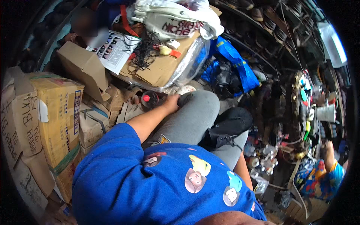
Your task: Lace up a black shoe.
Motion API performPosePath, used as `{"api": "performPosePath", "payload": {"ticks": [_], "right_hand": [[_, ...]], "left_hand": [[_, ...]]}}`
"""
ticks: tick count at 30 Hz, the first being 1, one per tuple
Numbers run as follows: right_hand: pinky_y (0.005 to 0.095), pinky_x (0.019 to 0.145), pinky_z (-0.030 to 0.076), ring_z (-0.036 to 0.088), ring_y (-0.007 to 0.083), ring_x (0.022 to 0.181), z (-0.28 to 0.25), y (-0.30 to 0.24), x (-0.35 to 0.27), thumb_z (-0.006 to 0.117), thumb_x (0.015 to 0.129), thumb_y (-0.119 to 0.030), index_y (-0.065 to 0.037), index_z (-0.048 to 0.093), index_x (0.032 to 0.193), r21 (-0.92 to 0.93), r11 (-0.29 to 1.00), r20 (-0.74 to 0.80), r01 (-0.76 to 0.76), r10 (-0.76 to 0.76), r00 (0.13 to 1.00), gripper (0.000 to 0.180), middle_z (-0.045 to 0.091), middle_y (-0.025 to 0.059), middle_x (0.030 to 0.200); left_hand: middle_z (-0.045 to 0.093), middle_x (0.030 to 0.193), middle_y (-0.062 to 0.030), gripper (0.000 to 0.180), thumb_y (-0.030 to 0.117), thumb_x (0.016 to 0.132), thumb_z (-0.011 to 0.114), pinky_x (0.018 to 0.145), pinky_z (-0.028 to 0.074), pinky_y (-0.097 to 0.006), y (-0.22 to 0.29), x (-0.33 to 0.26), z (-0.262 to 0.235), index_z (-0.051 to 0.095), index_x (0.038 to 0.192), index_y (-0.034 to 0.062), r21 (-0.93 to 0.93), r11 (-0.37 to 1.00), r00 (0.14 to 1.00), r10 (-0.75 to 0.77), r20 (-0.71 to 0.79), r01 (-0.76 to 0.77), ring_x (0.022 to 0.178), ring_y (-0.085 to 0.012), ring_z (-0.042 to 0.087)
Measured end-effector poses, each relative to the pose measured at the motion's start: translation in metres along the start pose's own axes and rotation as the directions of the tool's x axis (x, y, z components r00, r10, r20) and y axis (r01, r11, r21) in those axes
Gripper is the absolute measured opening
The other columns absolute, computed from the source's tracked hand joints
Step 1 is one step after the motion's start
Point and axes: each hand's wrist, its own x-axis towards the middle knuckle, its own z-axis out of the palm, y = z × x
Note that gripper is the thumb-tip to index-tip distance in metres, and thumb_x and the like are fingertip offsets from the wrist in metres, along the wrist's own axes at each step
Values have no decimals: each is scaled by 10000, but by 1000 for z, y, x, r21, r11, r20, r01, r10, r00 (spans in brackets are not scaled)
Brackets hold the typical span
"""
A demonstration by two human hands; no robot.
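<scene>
My left hand (171, 103) reaches forward past my grey-trousered knee (195, 116) and is closed around a black tool (150, 99) with a round head and a red cap; its dark rear end (185, 98) sticks out on the hand's right. My right forearm (243, 170) shows beside my blue shirt at the lower right and runs under my folded leg. The right hand itself is hidden. My black laced shoe (227, 127) rests across the grey leg.
Cardboard boxes (56, 116) are stacked at the left. A flat carton (161, 67) with black cords, a printed sheet and a white cloth lies ahead. A blue bag (236, 62) and tangled parts and bottles (262, 157) crowd the right. Another person's arm (330, 157) shows far right.
</scene>
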Motion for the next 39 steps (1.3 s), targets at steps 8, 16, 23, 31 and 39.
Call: {"api": "performPosePath", "payload": {"ticks": [8, 16, 23, 31, 39], "right_hand": [[352, 849, 461, 600, 270, 923, -7, -30, 10, 754, 674, -198, 13, 546, 1095, 27, 999, -52, 37, -35, 998, 515, 631, 150, 967], [347, 850, 461, 599, 266, 936, -27, -28, -9, 774, 657, -196, 10, 545, 1095, 156, 956, -113, 247, -232, 966, 535, 630, 152, 982], [328, 830, 464, 604, 243, 935, -44, -33, -23, 798, 638, -205, 10, 551, 1080, 174, 978, -21, 117, -116, 993, 550, 635, 153, 999], [306, 782, 479, 629, 206, 855, -28, -34, -10, 749, 709, -190, 5, 580, 1057, 161, 986, -69, 45, -35, 997, 434, 666, 154, 946], [305, 797, 479, 592, 214, 875, -52, 14, -48, 672, 779, -280, -18, 524, 1170, 626, 630, 489, -460, 143, 861, 493, 632, 91, 988]], "left_hand": [[631, 984, -256, 304, 179, 671, 721, 838, 476, -452, 5, 12, 5, 632, 918, 26, -15, 1000, 998, -14, 53, 15, 972, -406, 607], [620, 996, -238, 380, 184, 641, 738, 844, 478, -433, 29, 10, -27, 602, 957, 20, 111, 990, 986, 71, 151, -89, 971, -391, 599], [607, 984, -238, 438, 178, 632, 775, 825, 475, -436, 43, 6, -36, 576, 990, 21, 75, 981, 983, 172, 56, -176, 952, -402, 589], [641, 895, -232, 192, 104, 670, 669, 751, 487, -446, 47, 10, -19, 628, 843, 30, 4, 990, 989, 144, -17, -144, 876, -393, 626], [641, 919, -98, 527, 252, 639, 829, 691, 494, -390, -5, -11, -35, 553, 1036, 44, -334, 942, 970, 97, 222, -18, 856, -255, 616]]}}
